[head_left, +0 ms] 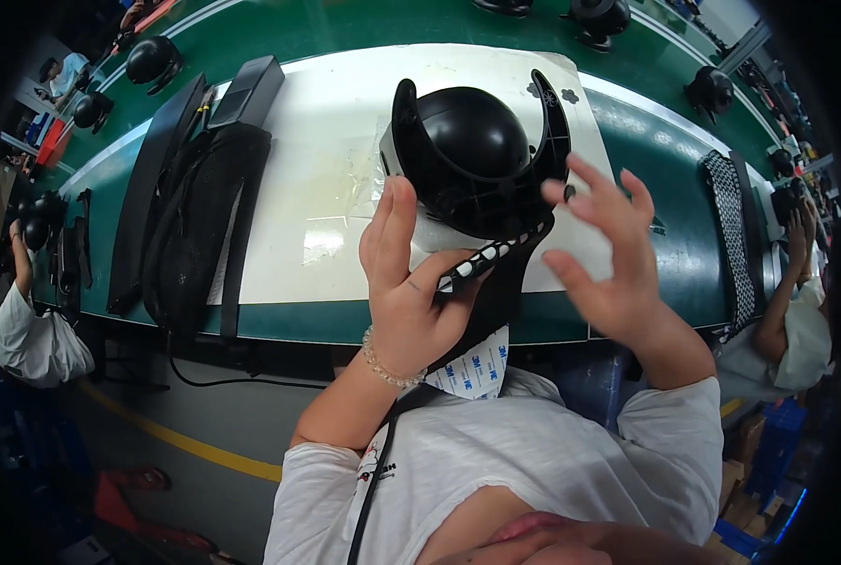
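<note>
A black plastic part with a round dome [472, 132] and a curved, horned frame [554, 122] rests on a white sheet in front of me. My left hand [406, 292] is closed around a black strip with white dots [486, 259], which runs along the near side of that part. Its raised fingers lie against the frame's left side. Just off the frame's right side, my right hand [618, 250] is spread, slightly blurred. A small dark spot shows at one of its fingertips; I cannot tell what it is. Printed backing paper [477, 367] hangs below the strip.
The white sheet [317, 179] covers part of the green table [656, 188]. Long black cases [218, 179] lie at left; a patterned strip [727, 235] lies at right. More black domed parts [152, 61] stand on the far green surface. Other people work at both sides.
</note>
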A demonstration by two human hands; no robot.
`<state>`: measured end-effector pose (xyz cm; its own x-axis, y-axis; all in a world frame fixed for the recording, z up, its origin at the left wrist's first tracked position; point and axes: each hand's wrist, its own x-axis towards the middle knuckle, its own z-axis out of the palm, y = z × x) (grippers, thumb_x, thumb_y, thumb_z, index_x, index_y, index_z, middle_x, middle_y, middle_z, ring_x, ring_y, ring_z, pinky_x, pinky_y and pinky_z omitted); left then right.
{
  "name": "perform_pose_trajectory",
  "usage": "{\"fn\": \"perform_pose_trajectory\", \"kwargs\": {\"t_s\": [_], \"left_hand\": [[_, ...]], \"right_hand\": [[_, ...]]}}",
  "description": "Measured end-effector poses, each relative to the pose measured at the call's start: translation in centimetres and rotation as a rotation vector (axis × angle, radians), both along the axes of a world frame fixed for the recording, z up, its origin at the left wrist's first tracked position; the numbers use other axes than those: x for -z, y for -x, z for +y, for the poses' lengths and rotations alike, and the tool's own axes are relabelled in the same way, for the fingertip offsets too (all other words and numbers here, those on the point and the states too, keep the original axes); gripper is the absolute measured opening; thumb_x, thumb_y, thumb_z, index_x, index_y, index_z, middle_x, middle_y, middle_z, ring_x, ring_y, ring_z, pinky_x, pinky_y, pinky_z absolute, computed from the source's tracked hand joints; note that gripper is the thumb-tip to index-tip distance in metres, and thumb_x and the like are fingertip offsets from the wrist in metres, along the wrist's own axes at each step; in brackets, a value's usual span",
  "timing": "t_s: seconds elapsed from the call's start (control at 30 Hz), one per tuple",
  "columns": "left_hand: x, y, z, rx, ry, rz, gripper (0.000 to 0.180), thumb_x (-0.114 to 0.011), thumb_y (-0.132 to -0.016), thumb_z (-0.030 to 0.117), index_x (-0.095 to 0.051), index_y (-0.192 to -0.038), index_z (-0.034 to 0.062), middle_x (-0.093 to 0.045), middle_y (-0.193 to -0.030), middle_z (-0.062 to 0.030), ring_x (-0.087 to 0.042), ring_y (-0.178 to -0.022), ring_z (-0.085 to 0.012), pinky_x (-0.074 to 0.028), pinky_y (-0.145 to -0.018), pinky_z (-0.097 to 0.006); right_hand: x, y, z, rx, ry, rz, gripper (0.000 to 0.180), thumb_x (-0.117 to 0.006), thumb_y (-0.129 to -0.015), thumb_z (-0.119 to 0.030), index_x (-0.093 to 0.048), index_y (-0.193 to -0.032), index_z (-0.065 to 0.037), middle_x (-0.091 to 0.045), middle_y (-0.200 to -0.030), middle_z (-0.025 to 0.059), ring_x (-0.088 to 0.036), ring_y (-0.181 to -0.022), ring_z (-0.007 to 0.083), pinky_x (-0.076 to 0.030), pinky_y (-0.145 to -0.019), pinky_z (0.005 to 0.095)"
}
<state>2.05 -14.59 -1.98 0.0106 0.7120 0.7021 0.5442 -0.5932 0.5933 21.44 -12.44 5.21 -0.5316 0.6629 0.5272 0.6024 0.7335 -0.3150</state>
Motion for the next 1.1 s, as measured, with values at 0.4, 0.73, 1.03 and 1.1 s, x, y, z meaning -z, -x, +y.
{"fn": "perform_pose_trajectory", "kwargs": {"t_s": [0.4, 0.73, 1.03, 1.1], "left_hand": [[0.6, -0.2, 0.0, 0.012, -0.013, -0.06, 0.016, -0.071, -0.062, 0.006, -0.063, -0.077, 0.0059, -0.024, -0.139, -0.0225, -0.025, -0.128, -0.037, -0.024, -0.097, -0.04], [0.3, -0.1, -0.1, -0.002, 0.004, 0.032, 0.023, -0.074, -0.063, 0.004, -0.058, -0.08, 0.0056, -0.016, -0.14, -0.0261, -0.025, -0.128, -0.0388, -0.026, -0.101, -0.04], [0.1, 0.2, -0.2, 0.047, 0.03, 0.042, 0.022, -0.073, -0.063, 0.004, -0.06, -0.081, 0.0036, -0.013, -0.14, -0.0289, -0.019, -0.13, -0.0407, -0.018, -0.104, -0.041], [0.1, 0.6, -0.5, 0.075, 0.072, 0.045, 0.023, -0.072, -0.063, 0.003, -0.06, -0.082, 0.0035, -0.009, -0.141, -0.028, -0.014, -0.131, -0.0419, -0.014, -0.105, -0.043]], "right_hand": [[1.6, -0.7, 3.7, -0.031, 0.371, 0.46, 0.011, -0.056, -0.084, -0.016, -0.056, -0.089, -0.007, -0.04, -0.13, 0.0125, -0.03, -0.126, 0.0285, -0.022, -0.101, 0.0363], [2.1, -1.6, 3.8, 0.085, -0.259, 0.007, 0.017, -0.059, -0.081, -0.025, -0.063, -0.092, -0.012, -0.054, -0.117, 0.0068, -0.041, -0.118, 0.0259, -0.024, -0.093, 0.0364], [4.2, -5.5, 12.2, -0.013, 0.186, 0.556, 0.028, -0.05, -0.086, -0.018, -0.051, -0.111, -0.005, -0.051, -0.115, 0.0079, -0.052, -0.092, 0.0183, -0.041, -0.077, 0.0304], [4.4, -6.8, 17.7, 0.207, 0.239, 0.277, 0.029, -0.05, -0.086, -0.02, -0.05, -0.112, -0.007, -0.052, -0.113, 0.0051, -0.051, -0.082, 0.0169, -0.041, -0.075, 0.0287]]}}
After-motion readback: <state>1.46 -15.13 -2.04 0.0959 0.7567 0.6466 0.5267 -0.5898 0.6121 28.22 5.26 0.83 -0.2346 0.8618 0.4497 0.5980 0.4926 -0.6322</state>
